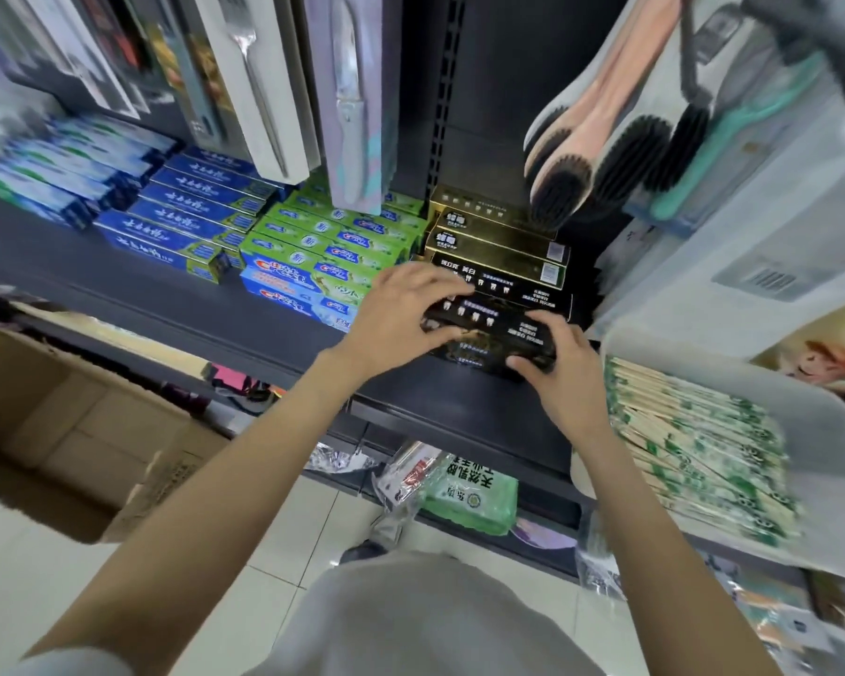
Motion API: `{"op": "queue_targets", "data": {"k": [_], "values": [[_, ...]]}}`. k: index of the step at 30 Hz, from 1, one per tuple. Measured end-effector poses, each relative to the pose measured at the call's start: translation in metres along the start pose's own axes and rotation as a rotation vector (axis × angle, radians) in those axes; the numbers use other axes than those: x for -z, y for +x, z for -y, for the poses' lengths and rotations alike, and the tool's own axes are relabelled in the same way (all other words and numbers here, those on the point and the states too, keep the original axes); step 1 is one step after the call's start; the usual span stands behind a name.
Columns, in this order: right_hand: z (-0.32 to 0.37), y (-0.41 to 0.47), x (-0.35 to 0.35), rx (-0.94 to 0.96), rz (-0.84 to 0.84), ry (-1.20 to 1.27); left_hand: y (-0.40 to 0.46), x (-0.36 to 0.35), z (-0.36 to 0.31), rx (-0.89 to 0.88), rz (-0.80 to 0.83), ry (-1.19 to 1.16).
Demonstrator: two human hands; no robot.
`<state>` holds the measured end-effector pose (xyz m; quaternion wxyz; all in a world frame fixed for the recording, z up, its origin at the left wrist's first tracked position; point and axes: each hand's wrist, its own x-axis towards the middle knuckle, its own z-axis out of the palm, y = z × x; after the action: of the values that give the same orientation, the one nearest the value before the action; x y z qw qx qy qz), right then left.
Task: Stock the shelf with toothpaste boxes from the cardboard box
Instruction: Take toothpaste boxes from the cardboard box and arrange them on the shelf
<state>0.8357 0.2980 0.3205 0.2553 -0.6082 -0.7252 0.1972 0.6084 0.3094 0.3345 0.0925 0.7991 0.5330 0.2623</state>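
Your left hand [401, 309] and right hand [559, 368] both rest on the front black toothpaste box [489, 341], which lies flat on the dark shelf [167, 290] at the front of the black-and-gold row. The left fingers spread over the box's left end and top, pressing rather than curling round it; the right fingers curl round its right front corner, thumb on the upper edge. The box's long axis runs left to right, roughly parallel to the shelf's front edge, tilted slightly down toward the right. The row it belongs to lies directly behind it, away from you, so the coming move appears to be a push straight back, across the long axis, until the box sits flush against the black box [508, 285] behind. Both hands are equally placed for this, one at each end; keep the pressure even or the box will likely skew. Count of black-and-gold boxes visible in this row: about five, the rearmost partly hidden by hanging brushes [601, 173]. To the left stand the green boxes [323, 236], about five or six visible, then the blue boxes [181, 212], about six; blur prevents an exact count. One cardboard box [69, 431] stands open on the floor to your lower left, well apart from both hands; its contents cannot be seen.
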Motion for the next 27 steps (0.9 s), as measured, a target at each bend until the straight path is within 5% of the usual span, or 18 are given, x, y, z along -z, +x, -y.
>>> {"op": "queue_targets", "data": {"k": [4, 7, 15, 27], "values": [[-0.014, 0.003, -0.013, -0.139, -0.136, -0.05, -0.006, -0.026, 0.006, 0.476, -0.097, -0.39], [-0.017, 0.002, -0.019, -0.267, -0.166, 0.068, -0.016, -0.04, 0.012, 0.605, -0.019, -0.56], [-0.013, 0.014, -0.029, -0.475, -0.092, 0.769, -0.009, -0.046, 0.019, 0.539, 0.071, -0.628], [-0.007, 0.022, -0.057, -0.426, -0.173, 0.727, 0.008, -0.052, 0.06, 0.354, 0.169, -0.607]]}}
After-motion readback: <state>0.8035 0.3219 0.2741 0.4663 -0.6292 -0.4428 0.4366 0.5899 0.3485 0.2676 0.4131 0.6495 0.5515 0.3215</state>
